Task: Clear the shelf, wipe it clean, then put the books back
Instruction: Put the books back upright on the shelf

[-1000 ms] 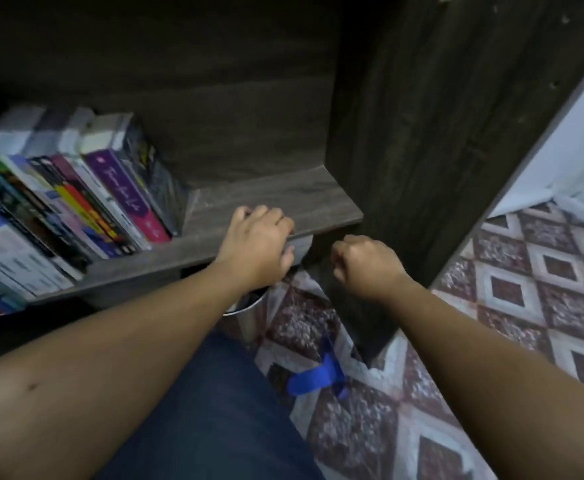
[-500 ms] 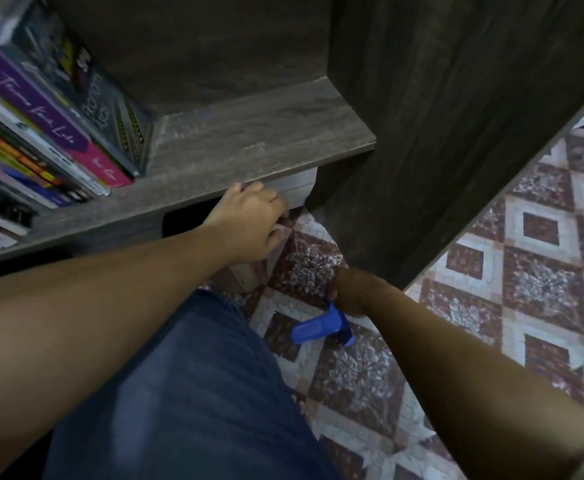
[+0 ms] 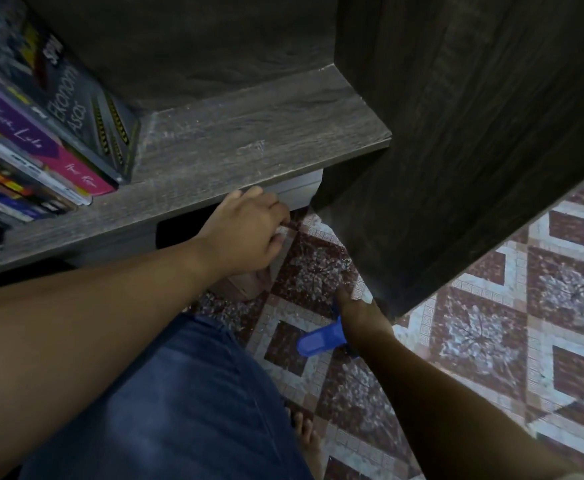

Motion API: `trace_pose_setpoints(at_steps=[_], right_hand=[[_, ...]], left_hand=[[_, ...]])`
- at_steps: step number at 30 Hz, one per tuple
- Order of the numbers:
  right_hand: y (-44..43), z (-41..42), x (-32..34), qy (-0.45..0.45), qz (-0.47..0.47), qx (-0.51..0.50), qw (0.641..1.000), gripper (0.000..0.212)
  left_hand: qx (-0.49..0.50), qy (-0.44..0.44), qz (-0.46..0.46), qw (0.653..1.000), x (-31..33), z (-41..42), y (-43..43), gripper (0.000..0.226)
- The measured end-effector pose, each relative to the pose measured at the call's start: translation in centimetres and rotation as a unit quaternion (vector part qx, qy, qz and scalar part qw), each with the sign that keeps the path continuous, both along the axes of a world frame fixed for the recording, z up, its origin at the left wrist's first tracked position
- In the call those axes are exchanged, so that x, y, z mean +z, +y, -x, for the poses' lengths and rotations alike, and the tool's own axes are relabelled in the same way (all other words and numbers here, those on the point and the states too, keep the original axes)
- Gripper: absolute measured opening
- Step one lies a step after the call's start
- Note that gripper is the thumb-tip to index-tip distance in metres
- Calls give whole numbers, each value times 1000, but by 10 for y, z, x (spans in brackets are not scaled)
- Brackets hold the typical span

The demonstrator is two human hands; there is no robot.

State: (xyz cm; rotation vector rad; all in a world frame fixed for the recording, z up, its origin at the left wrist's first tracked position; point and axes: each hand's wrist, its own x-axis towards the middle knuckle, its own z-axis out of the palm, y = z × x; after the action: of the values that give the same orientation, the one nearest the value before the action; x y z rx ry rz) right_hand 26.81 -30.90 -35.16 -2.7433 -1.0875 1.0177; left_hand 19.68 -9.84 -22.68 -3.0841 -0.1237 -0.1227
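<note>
The right hand (image 3: 360,317) has dropped from the shelf (image 3: 249,147) to the blue tool (image 3: 321,339) on the floor (image 3: 491,306), fingers hidden. The left hand (image 3: 249,233) curls at the shelf edge, grip unclear. The books (image 3: 41,133) lean at left; a bump may topple them.

We see books (image 3: 41,140) leaning at the left end of the dusty shelf (image 3: 249,140). Our left grip (image 3: 249,232), fingers curled, touches a pale grey block (image 3: 299,194) beneath the shelf's edge. Our right grip (image 3: 361,315) holds a blue plastic piece (image 3: 320,339) down by the tiled floor (image 3: 491,327).
</note>
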Motion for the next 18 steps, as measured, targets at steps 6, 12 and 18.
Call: trace_pose_setpoints(at_steps=[6,12,18], right_hand=[[9,-6,29,-58,-31,12,998,63],[8,-10,81,-141,-62,22,988,70],[20,-4,161,-224,-117,32,967,67]], left_hand=[[2,-36,-17,999,16,0,1,28],[23,-53,-32,998,46,6,-4,35],[60,-82,-58,993,91,22,-9,38]])
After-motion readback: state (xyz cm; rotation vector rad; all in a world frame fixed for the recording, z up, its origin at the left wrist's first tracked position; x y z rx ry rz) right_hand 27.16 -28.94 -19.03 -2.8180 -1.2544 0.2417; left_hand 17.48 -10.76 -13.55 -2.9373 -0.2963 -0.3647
